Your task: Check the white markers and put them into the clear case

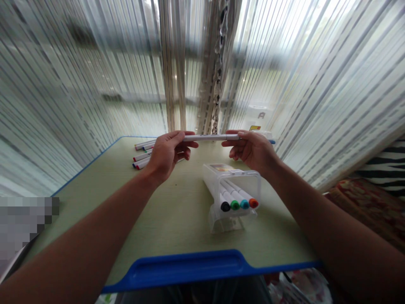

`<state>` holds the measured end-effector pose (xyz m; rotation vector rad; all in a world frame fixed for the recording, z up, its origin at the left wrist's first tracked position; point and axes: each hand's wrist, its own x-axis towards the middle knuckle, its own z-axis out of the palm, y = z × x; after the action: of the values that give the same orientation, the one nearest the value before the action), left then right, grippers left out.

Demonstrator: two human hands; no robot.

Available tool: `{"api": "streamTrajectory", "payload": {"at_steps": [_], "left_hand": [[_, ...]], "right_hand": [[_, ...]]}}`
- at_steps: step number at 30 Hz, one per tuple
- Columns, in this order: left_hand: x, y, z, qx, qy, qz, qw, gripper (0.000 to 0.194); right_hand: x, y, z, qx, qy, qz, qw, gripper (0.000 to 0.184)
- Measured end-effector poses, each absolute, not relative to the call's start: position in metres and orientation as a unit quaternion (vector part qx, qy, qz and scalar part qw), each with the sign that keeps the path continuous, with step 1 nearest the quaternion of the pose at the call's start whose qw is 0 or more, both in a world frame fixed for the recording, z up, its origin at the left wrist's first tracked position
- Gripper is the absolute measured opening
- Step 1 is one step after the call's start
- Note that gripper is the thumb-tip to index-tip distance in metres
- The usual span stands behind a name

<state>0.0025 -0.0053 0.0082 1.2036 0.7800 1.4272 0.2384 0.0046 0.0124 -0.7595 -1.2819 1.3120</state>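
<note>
A white marker pen (209,137) is held level above the far part of the table, one end in each hand. My left hand (169,152) pinches its left end between thumb and fingers. On its right end my right hand (253,150) has a similar pinch, hiding that tip. Below the right hand, a clear plastic case (210,177) lies on its side with its open end towards me. Inside it, several white markers (236,195) show black, green, teal and orange ends. Beyond my left wrist lie several loose markers (141,160), partly hidden by the hand.
The pale table (177,228) has a blue rim with a recessed blue tray (190,266) at its near edge. Behind my right hand stands another clear container (262,134). Striped sheer curtains (126,76) hang behind the table. A plastic bag (305,287) is below at the right.
</note>
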Motion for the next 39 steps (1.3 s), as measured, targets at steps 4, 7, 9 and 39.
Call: {"api": "streamTrajectory", "payload": {"at_steps": [4, 7, 9, 39], "left_hand": [[0.003, -0.006, 0.008, 0.516, 0.338, 0.597, 0.513, 0.022], [0.004, -0.005, 0.006, 0.532, 0.346, 0.594, 0.494, 0.021], [0.004, -0.004, 0.005, 0.540, 0.350, 0.593, 0.484, 0.021], [0.001, 0.000, -0.005, 0.657, 0.389, 0.554, 0.331, 0.036]], "right_hand": [[0.238, 0.006, 0.011, -0.325, -0.539, 0.550, 0.549, 0.026], [0.238, 0.007, 0.010, -0.328, -0.545, 0.542, 0.550, 0.025], [0.238, 0.007, 0.010, -0.330, -0.551, 0.537, 0.548, 0.023], [0.235, 0.007, -0.002, -0.355, -0.615, 0.448, 0.543, 0.032]]}}
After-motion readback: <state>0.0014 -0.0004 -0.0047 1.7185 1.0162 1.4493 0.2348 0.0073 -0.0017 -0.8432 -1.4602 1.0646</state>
